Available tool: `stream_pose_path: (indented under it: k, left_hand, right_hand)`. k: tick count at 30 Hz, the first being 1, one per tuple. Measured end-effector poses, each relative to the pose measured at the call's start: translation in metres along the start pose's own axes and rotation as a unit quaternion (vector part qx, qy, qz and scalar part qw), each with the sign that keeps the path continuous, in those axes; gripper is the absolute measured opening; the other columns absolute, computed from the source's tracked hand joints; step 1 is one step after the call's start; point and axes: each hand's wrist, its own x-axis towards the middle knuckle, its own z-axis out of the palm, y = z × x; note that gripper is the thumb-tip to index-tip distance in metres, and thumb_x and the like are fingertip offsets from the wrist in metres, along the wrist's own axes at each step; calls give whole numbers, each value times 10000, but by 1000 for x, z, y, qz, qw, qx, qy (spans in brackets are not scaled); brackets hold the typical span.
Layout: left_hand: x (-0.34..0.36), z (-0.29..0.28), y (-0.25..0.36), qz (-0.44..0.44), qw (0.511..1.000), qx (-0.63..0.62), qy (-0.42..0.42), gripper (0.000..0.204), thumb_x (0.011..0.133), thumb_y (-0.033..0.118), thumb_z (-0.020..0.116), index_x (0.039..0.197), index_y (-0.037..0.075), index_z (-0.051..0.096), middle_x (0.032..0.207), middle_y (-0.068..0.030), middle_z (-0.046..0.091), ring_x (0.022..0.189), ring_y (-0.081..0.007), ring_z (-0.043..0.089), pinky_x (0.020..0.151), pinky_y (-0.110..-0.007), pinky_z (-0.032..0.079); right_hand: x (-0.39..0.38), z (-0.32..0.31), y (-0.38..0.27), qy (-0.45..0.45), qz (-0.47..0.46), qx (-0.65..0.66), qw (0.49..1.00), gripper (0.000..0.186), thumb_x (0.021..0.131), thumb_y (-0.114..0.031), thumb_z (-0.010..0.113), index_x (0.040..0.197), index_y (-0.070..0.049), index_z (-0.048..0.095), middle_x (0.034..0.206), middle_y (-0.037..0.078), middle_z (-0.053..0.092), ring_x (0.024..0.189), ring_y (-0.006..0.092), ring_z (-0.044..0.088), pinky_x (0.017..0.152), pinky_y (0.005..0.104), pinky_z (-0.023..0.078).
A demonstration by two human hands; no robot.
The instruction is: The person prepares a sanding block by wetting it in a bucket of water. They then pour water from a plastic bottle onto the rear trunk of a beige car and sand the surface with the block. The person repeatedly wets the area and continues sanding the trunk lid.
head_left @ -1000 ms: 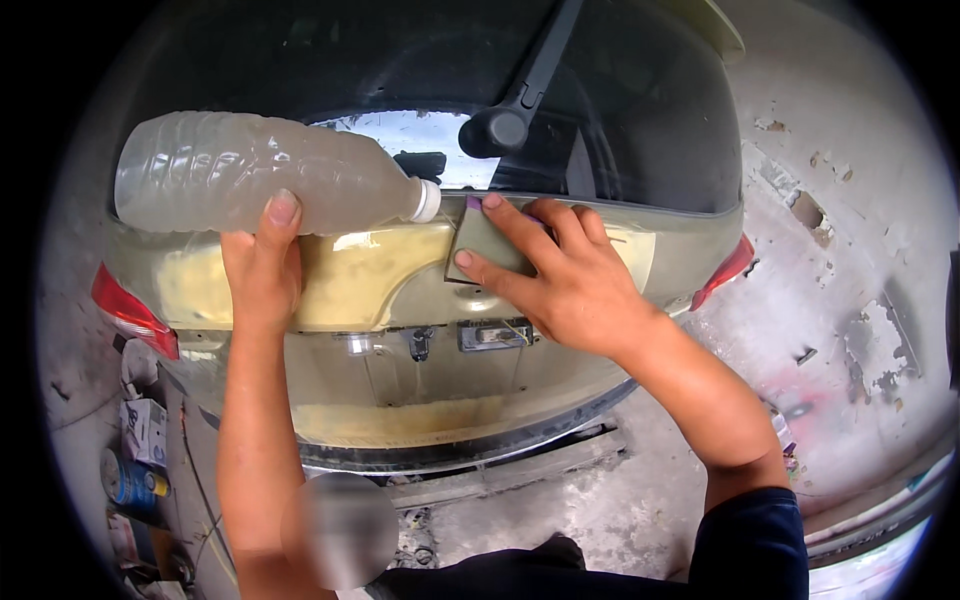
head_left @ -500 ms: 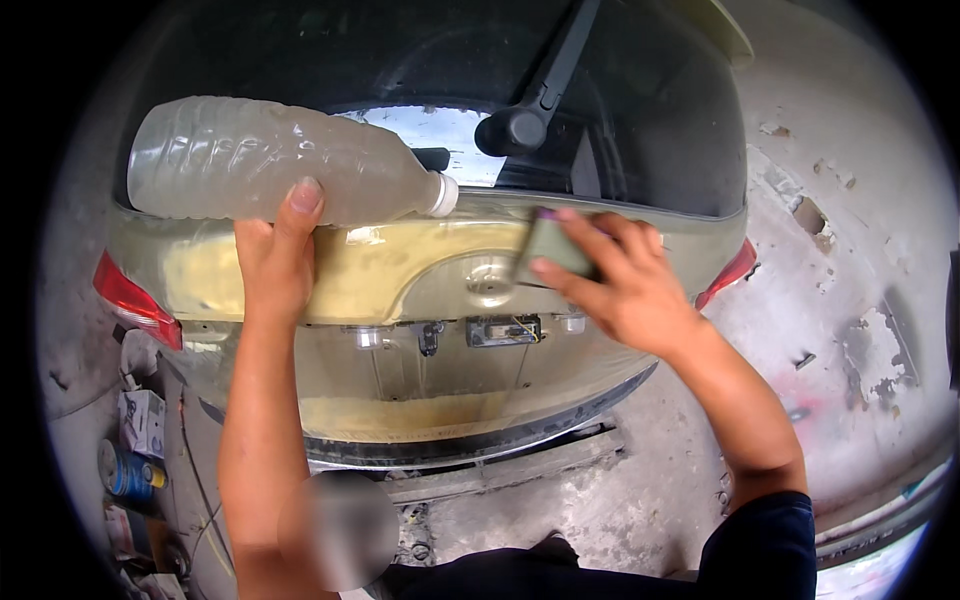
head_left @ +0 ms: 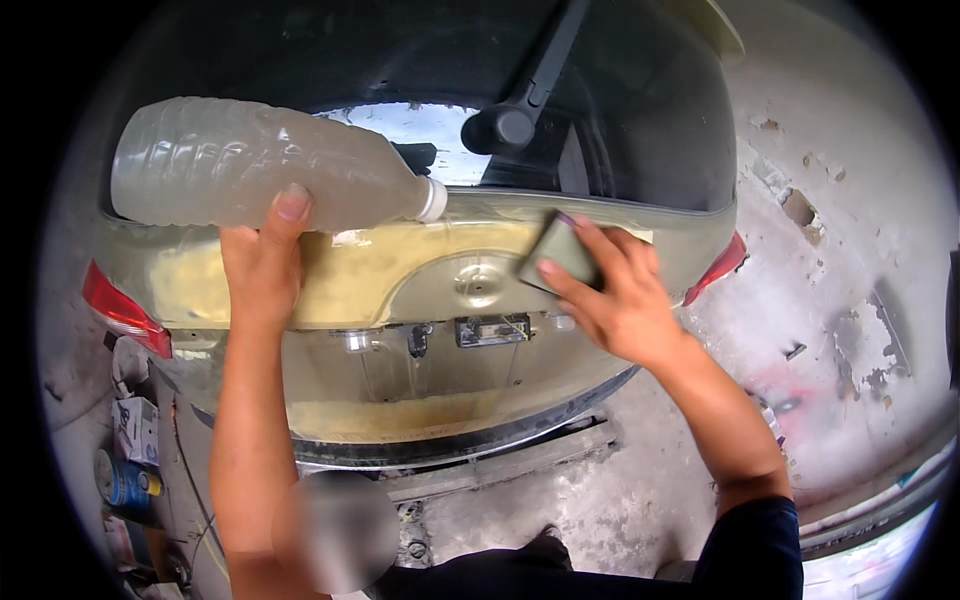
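Note:
My left hand (head_left: 268, 262) is closed round a large clear plastic bottle (head_left: 250, 165) of cloudy liquid, lying nearly level with its white cap (head_left: 433, 200) to the right. The thumb shows on the near side; the other fingers are hidden beneath. My right hand (head_left: 625, 295) grips a greenish-grey sanding block (head_left: 562, 255) with a dark purple edge, held against the car's tailgate (head_left: 430, 255). The tailgate panel is gold, wet-looking, with pale yellow patches and a round recess (head_left: 478, 283) left of the block.
Above the panel is the dark rear window (head_left: 660, 120) with a wiper (head_left: 505, 125). Red tail lights (head_left: 125, 310) sit at both sides. Boxes (head_left: 135, 430) and a blue can (head_left: 122, 480) stand on the floor at left. A chipped wall (head_left: 830, 250) rises at right.
The whole view has shifted slightly, moving the car a little left in the picture. The sanding block is sharper now and tilted more. Both hands keep their holds.

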Motion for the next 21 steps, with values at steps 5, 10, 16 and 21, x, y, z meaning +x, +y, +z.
stream_pose_path:
  k: [5, 10, 16, 21]
  left_hand:
    - [0, 1, 1, -13, 1000, -1, -7, 583, 901, 286, 739, 1333, -6, 480, 1254, -98, 563, 1157, -196, 533, 1018, -349, 407]
    - [1, -7, 1, -9, 1000, 7, -2, 602, 895, 293, 744, 1344, -5, 476, 1254, -97, 565, 1158, -198, 535, 1026, -351, 403]
    - [2, -7, -4, -6, 1000, 10, -8, 645, 884, 326, 756, 1354, -8, 469, 1259, -96, 563, 1169, -200, 533, 1036, -352, 397]
    - [5, -7, 1, -8, 1000, 18, -13, 670, 878, 338, 764, 1361, -12, 460, 1258, -101, 565, 1169, -210, 536, 1040, -358, 395]
  right_hand:
    - [37, 14, -22, 45, 20, 47, 998, 540, 706, -168, 767, 1236, -254, 707, 1470, 165, 483, 1123, 333, 536, 896, 414, 425]
    - [-36, 17, -17, 40, 79, 26, 996, 579, 720, -192, 780, 1285, -249, 665, 1467, 170, 476, 1137, 336, 530, 905, 414, 425]
    - [20, 20, -25, 53, 56, 63, 995, 634, 707, -191, 817, 1315, -261, 649, 1475, 184, 464, 1182, 353, 515, 942, 424, 413]
    - [-58, 24, -18, 53, 125, 50, 989, 595, 744, -186, 796, 1314, -251, 639, 1492, 191, 441, 1176, 350, 517, 937, 437, 417]
